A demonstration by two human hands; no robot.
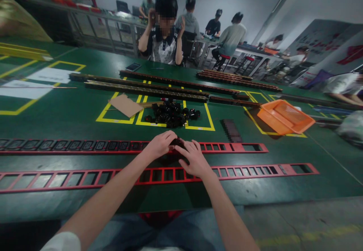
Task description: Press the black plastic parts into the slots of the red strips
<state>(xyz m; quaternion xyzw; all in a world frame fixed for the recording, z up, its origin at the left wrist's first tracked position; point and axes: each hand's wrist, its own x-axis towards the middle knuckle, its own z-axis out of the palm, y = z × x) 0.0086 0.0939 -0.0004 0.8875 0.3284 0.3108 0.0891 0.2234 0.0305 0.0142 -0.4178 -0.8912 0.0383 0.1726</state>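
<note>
My left hand is closed around a small black part, just above the farther red slotted rail. From the other side my right hand grips the same part with its fingertips, its thumb held lower and apart. Fingers cover most of the part, so its exact kind is hidden. Square black inserts fill the left stretch of this rail; openings show to the right of my hands. Closer to me lies a second red slotted rail, passing under my forearms. Beyond my hands sits a pile of loose black parts.
A piece of cardboard lies left of the pile. Long dark rails stretch across the table behind it. An orange bin stands tilted at right, near a dark blurred block. Across the table, a person faces me with raised hands.
</note>
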